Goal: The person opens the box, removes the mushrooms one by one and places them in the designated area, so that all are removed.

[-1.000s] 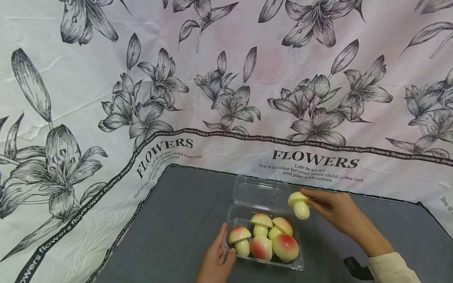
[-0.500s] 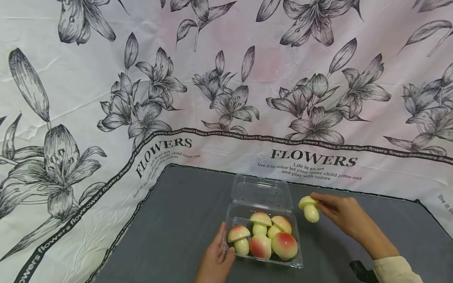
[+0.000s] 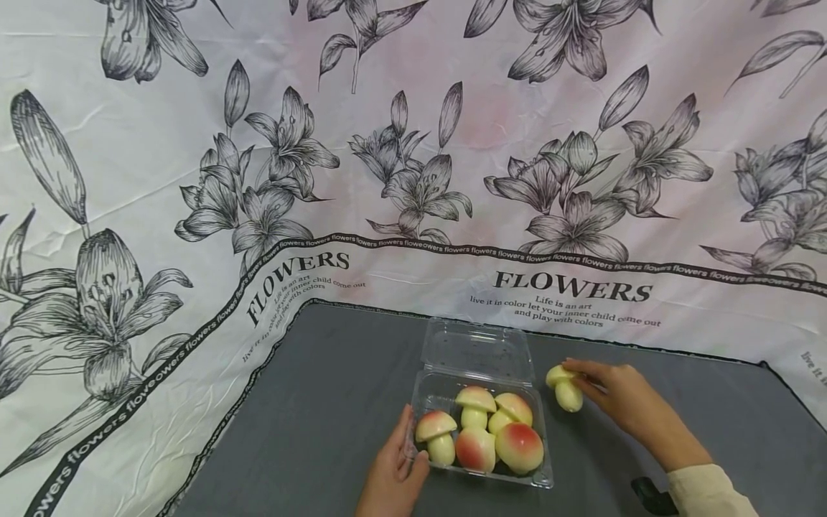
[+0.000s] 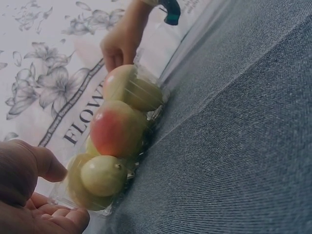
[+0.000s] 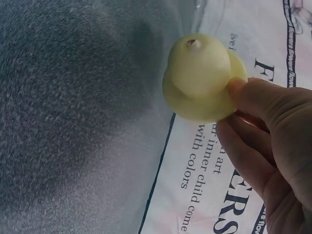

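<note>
My right hand [image 3: 623, 391] pinches a pale yellow toy mushroom [image 3: 568, 395] by its cap's edge, just right of a hinged clear plastic box [image 3: 549, 470]. In the right wrist view the mushroom [image 5: 200, 68] shows its stem end, with thumb and fingers on the cap's rim. My left hand [image 3: 393, 474] holds the box's left side between thumb and fingers. Inside lie several red-and-yellow toy mushrooms [image 3: 520, 449], some upright and some showing only a rounded red cap. The left wrist view has the left hand [image 4: 34, 190] at the box's near end, beside a mushroom [image 4: 105, 175].
The box's clear lid [image 3: 478, 352] stands open toward the back. A grey cloth-covered tabletop [image 3: 310, 409] runs up to a white flower-printed curtain [image 3: 413, 280] behind and at the left. A dark strap [image 3: 651, 495] shows near the right sleeve [image 3: 707, 492].
My right hand has carried the pale mushroom rightward, away from the box's lid, and slightly lower. The left hand stays on the box; the other mushrooms have not moved.
</note>
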### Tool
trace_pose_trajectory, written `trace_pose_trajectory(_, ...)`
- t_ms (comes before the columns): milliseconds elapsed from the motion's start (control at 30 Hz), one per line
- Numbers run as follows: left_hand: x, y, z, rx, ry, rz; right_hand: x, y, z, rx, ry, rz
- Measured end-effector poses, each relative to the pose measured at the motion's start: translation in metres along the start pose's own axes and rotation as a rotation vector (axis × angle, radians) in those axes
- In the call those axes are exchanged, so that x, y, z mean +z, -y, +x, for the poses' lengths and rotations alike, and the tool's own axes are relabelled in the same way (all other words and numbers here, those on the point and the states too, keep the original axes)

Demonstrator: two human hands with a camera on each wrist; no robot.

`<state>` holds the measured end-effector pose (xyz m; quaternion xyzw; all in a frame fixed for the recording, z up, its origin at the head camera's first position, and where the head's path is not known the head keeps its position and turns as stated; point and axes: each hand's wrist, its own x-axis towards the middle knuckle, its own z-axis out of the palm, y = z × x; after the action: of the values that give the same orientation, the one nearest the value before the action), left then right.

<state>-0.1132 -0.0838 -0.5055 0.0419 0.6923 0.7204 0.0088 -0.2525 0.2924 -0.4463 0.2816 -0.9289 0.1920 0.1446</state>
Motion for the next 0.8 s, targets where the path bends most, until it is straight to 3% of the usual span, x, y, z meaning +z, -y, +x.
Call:
trace_pose_trajectory(333, 0.0018, -0.0006, 0.0006, 0.026, -0.015, 0.048, 0.0052, 0.0006, 0.0005, -0.010, 0.026, -0.018)
trace_pose_trajectory(633, -0.0008, -0.0034, 0.0007, -0.056, 0.013, 0.046, 0.0064, 0.0027, -0.0004, -0.009, 0.057, -0.021)
trace_pose_trajectory(800, -0.0002, -0.0040, 0.0006, -0.058, 0.018, 0.052, 0.0079, 0.0036, -0.0020, -0.009, 0.037, -0.046)
